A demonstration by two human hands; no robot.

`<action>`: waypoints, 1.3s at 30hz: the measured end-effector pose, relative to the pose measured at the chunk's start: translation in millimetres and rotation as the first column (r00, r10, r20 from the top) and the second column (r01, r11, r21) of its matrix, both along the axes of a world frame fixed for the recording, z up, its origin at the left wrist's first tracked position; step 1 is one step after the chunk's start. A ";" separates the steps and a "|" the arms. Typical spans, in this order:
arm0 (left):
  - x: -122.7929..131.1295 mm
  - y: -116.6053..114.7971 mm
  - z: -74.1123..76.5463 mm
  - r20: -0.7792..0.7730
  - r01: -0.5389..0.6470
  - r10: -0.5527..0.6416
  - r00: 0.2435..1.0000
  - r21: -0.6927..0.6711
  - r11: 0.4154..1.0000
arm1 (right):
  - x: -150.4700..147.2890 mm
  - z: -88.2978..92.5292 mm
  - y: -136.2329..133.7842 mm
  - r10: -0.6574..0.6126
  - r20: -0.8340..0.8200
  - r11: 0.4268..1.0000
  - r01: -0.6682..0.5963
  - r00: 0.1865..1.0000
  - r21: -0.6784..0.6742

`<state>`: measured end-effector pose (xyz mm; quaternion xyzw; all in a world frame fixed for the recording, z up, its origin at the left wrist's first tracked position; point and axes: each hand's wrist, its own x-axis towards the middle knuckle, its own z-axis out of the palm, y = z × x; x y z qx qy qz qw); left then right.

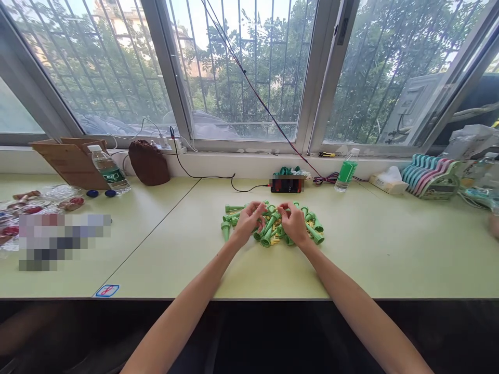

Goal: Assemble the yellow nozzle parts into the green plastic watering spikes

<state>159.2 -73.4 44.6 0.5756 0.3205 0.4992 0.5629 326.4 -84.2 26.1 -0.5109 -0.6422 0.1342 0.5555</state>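
A pile of green plastic cone-shaped pieces (268, 237) lies on the table, each flaring to a wide hollow end. Small yellow pieces (276, 240) are scattered among them. My left hand (249, 223) is over the left part of the pile, its fingers curled and brought together at the tips. Facing it, my right hand (293, 222) hovers over the right part, thumb and fingers pinched. The two sets of fingertips are a short gap apart; whatever they grip is too small to make out.
A phone (287, 183) on a cable stands behind the pile. Farther right are a green-labelled bottle (346, 170), a tissue pack (389, 183) and several hangers (431, 176). Leftward stand another bottle (109, 170), a brown bag-like object (148, 162) and a cardboard box (74, 163).
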 end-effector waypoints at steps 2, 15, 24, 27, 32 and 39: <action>0.2 2.1 -1.8 0.013 0.000 0.001 1.000 -0.034 0.999 | -1.0 0.9 -1.2 0.023 -0.017 1.000 -0.023 1.000 0.010; 0.3 -0.1 -6.7 -0.178 0.189 -0.199 0.964 -0.070 0.979 | -0.8 0.8 -3.0 0.147 -0.055 0.989 -0.148 0.988 -0.008; -0.2 -5.3 -6.6 -0.344 0.134 -0.090 0.935 0.105 0.985 | 0.7 -2.7 -0.2 0.149 -0.080 0.989 -0.149 0.986 0.004; -0.3 -2.8 -8.8 -0.394 0.107 -0.033 0.918 0.166 0.980 | 0.3 -2.0 -0.6 0.159 -0.075 0.987 -0.158 0.984 0.013; 1.0 4.1 -14.4 -0.425 -0.027 0.237 0.874 0.443 0.896 | -1.2 -0.7 -1.6 0.179 -0.095 0.984 -0.178 0.979 0.012; 2.6 3.0 -9.2 -0.240 0.008 0.034 0.970 0.170 0.985 | -3.0 2.0 -3.4 0.108 -0.098 0.994 -0.106 0.989 0.030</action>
